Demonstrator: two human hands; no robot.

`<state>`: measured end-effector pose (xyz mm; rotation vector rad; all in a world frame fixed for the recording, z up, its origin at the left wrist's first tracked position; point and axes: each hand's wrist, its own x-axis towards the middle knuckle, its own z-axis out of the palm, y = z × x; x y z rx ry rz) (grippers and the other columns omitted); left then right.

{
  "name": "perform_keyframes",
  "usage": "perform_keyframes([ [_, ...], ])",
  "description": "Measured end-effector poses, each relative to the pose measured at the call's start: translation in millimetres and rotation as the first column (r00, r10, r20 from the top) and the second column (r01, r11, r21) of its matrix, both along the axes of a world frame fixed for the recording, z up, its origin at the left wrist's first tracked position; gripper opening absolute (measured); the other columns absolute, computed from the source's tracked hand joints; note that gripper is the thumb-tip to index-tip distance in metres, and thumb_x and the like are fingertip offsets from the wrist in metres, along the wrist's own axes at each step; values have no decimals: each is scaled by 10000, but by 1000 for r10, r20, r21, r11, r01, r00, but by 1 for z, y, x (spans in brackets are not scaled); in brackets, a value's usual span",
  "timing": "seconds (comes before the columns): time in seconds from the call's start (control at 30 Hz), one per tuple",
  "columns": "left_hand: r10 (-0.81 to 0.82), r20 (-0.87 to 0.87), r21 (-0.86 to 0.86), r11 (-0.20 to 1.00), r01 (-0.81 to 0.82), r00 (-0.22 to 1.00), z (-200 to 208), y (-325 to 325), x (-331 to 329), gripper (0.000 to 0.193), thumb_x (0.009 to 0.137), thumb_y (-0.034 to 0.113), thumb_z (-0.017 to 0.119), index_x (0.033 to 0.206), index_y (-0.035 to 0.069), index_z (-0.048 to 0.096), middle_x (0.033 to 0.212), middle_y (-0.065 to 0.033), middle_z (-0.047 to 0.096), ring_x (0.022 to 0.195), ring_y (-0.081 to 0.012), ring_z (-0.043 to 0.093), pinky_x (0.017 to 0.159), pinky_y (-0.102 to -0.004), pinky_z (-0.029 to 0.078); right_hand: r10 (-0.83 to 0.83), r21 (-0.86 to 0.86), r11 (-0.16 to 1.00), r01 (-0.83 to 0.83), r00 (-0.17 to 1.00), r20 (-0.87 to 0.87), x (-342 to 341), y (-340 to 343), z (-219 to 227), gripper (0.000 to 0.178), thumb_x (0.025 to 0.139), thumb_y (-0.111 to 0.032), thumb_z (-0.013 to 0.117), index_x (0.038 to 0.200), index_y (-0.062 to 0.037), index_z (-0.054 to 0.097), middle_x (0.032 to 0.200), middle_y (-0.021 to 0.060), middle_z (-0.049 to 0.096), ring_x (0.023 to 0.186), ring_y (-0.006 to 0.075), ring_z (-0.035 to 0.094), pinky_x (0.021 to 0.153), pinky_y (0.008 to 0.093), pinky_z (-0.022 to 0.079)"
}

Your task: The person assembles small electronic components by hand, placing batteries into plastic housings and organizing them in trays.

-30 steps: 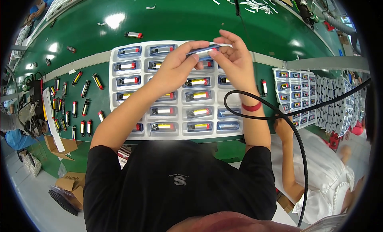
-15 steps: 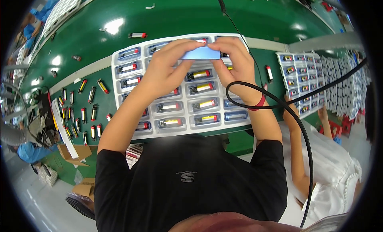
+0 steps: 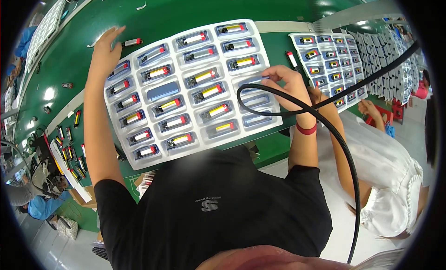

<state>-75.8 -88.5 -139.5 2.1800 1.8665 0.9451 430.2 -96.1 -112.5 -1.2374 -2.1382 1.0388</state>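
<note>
The black cable (image 3: 343, 149) covers part of the right hand (image 3: 289, 86), whose grip on the blue case (image 3: 250, 79) cannot be told, the left forearm (image 3: 100, 126) hides the tray's (image 3: 134, 165) far left corner, the upper edge cuts off the bench (image 3: 186, 10), and print on the batteries (image 3: 174, 123) is too small.

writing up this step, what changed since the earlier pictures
The left hand let go of the blue case, which I can't place now, and moved left, beside a loose battery. The right hand came nearer the body, to the right edge of the tray; its grip is unclear. Tray and battery stayed put.
</note>
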Motion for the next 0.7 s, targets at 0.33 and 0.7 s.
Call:
perform_keyframes([
  [0.33,124,138,-269,959,-84,983,4,3,27,313,931,136,699,1215,3,697,1079,-172,733,975,-264,704,890,-340,543,22,209,978,-1,995,-97,-30,5,17,324,829,0,770,1146,-36,716,1104,106,645,989,202,642,864,312,508],
  [0.7,-79,796,-325,780,535,600,62,-36,173,290,1027,196,623,1224,-9,682,1051,-58,748,929,-137,666,846,-282,524,122,69,993,-100,838,-533,-93,19,23,265,921,-68,740,1181,-28,710,1065,76,704,887,131,683,764,256,558],
])
